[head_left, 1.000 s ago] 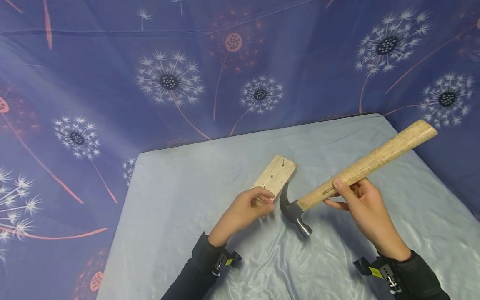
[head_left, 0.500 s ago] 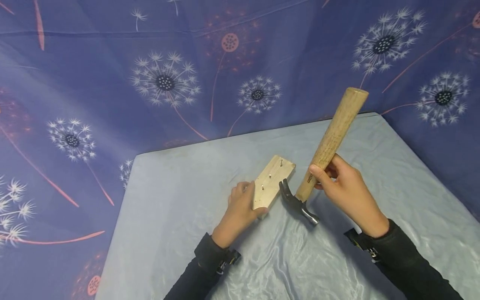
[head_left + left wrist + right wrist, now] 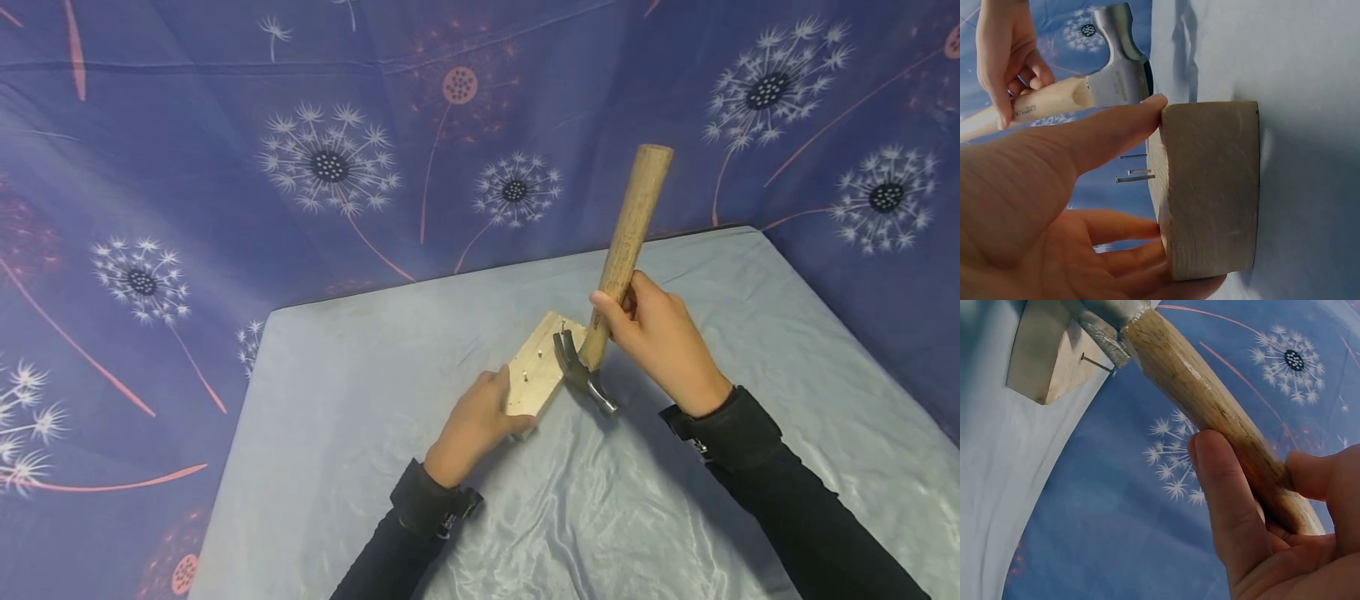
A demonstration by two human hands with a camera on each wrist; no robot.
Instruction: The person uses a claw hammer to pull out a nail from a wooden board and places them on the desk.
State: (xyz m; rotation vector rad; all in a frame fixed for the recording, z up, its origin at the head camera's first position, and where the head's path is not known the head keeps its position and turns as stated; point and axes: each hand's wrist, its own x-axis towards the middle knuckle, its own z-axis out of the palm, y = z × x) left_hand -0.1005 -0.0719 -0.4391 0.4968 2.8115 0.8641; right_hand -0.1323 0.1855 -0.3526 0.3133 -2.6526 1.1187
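A pale wooden block (image 3: 537,390) lies on the cloth with three nails standing up from its top face. My left hand (image 3: 471,423) grips its near end, thumb on one side and fingers on the other; the left wrist view shows the block's end face (image 3: 1213,187) and the nails (image 3: 1136,179) beyond. My right hand (image 3: 666,343) holds a claw hammer (image 3: 628,229) by its wooden handle, close below the head. The handle points up and away. In the head view the claw overlaps the block's far end, right at the farthest nail (image 3: 1097,364), which shows beside the claw in the right wrist view.
A pale blue, wrinkled satin cloth (image 3: 360,400) covers the table. Behind it and to both sides hangs a blue-purple curtain (image 3: 420,192) with dandelion prints. The table's back edge runs just beyond the block.
The left hand has come down from above the block to grip its near end. The right hand has tipped the hammer handle more upright and brought the claw left, over the block's far end.
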